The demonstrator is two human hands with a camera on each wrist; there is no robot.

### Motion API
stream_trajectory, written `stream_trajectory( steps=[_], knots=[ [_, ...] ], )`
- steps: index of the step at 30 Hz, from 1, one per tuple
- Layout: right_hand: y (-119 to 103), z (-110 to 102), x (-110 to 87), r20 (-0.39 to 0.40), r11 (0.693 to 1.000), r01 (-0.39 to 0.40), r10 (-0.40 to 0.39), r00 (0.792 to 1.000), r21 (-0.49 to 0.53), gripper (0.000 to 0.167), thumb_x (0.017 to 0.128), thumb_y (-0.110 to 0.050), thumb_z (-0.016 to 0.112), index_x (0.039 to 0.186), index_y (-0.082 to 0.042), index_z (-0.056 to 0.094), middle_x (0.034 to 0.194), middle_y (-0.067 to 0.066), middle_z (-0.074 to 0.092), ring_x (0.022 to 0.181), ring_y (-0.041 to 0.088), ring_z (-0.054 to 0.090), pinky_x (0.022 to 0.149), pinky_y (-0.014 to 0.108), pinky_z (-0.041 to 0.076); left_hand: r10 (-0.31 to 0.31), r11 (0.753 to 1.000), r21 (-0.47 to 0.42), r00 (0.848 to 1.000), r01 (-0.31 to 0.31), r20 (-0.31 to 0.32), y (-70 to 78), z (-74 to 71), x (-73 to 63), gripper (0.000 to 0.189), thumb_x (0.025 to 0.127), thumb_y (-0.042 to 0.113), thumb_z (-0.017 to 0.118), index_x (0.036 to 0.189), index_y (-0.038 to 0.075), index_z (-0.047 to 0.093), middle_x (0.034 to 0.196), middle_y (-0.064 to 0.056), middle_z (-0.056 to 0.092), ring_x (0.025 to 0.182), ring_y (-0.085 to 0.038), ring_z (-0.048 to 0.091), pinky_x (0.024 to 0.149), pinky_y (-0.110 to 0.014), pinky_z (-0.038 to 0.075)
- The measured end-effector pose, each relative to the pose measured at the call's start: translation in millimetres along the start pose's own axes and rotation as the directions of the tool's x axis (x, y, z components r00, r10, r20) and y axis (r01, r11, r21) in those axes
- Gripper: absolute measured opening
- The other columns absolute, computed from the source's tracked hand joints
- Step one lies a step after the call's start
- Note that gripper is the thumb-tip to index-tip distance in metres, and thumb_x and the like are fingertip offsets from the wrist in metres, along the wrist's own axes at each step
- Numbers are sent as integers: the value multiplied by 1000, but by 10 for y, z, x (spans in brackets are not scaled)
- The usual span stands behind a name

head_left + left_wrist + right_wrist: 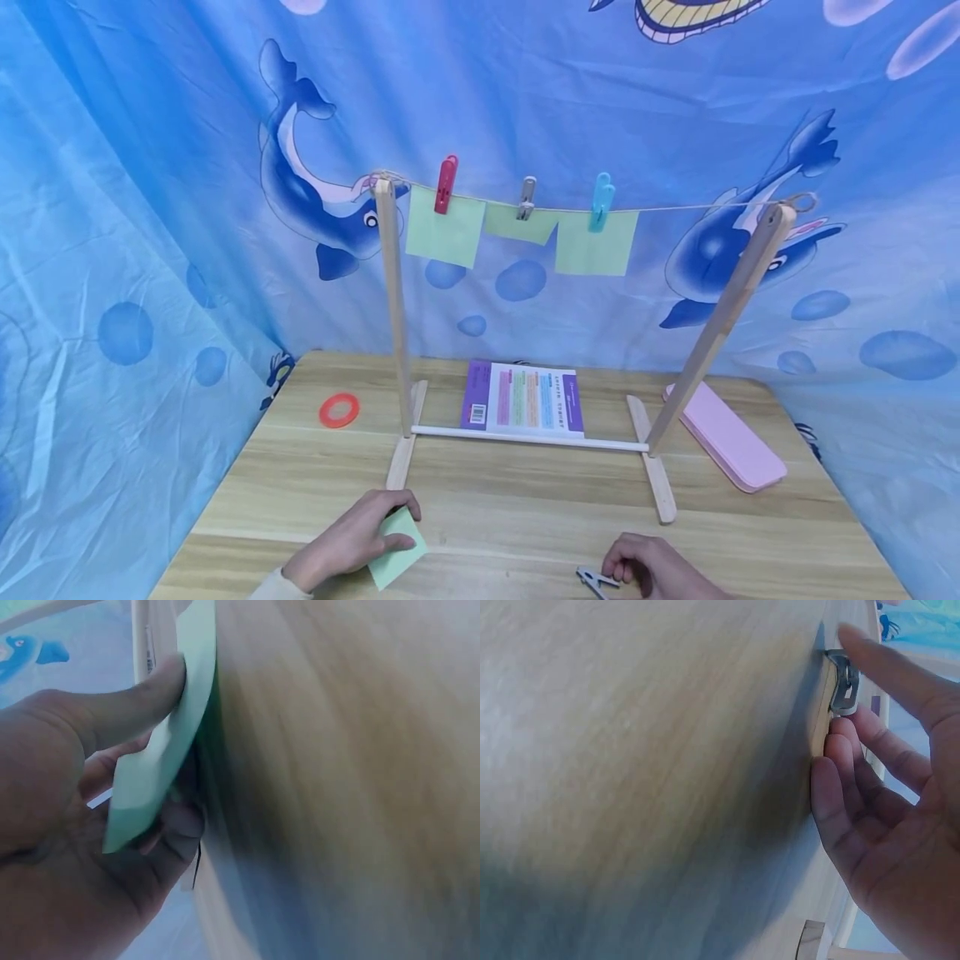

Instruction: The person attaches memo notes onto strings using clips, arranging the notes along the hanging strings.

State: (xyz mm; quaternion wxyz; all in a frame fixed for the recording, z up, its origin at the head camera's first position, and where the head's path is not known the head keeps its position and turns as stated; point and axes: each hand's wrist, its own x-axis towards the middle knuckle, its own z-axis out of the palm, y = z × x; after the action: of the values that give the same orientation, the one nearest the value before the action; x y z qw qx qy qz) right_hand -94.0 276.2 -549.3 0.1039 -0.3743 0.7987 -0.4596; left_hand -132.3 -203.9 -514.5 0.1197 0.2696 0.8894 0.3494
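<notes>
In the head view, my left hand (358, 533) holds a pale green square of paper (396, 565) near the front of the table. The left wrist view shows the thumb on one face of the bent paper (154, 776), with fingers behind it. My right hand (654, 568) is at the front right with its fingers curled. A small grey clothespin (592, 577) is at its fingertips. In the right wrist view this clothespin (845, 688) sits between thumb and index finger, close to the tabletop.
Across a wooden stand (727, 325) runs a string with green papers (446, 229), held by red (446, 185), grey (527, 198) and blue (602, 202) clothespins. Behind its white rod (525, 438) lies a booklet (532, 400). Orange tape (339, 411) lies left, a pink case (727, 437) right.
</notes>
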Motion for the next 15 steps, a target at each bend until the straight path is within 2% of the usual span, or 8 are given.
stream_trajectory(
  steps=[5, 11, 15],
  knots=[
    [-9, 8, -5, -6, 1000, -16, 16, 1000, -15, 19, 84, -19, 85, 98, -13, 73, 86, -4, 67, 81, -12, 55, 57, 13, 50, 18, 1000, -2, 999, -18, -48, -8, 34, 22, 16, 91, 24, 80, 105, 22, 71, 100, 11, 72, 87, 0, 55, 76, -17, 45],
    [-23, 3, 3, -15, 1000, -29, 29, 999, -6, 18, 86, -17, 85, 97, -13, 71, 80, 4, 64, 77, -12, 52, 52, 11, 46, -29, 998, -58, 988, 20, -154, 13, 66, 82, 13, 88, 24, 83, 97, 23, 73, 92, 11, 72, 79, 0, 54, 67, -16, 44],
    [-40, -4, 23, -7, 1000, -21, 21, 1000, -4, 17, 87, -15, 85, 97, -12, 71, 80, 6, 65, 77, -10, 53, 54, 12, 48, -43, 996, -80, 983, 30, -177, 35, 88, 95, 15, 85, 24, 86, 95, 21, 74, 90, 10, 73, 76, -1, 54, 64, -15, 44]
  ],
)
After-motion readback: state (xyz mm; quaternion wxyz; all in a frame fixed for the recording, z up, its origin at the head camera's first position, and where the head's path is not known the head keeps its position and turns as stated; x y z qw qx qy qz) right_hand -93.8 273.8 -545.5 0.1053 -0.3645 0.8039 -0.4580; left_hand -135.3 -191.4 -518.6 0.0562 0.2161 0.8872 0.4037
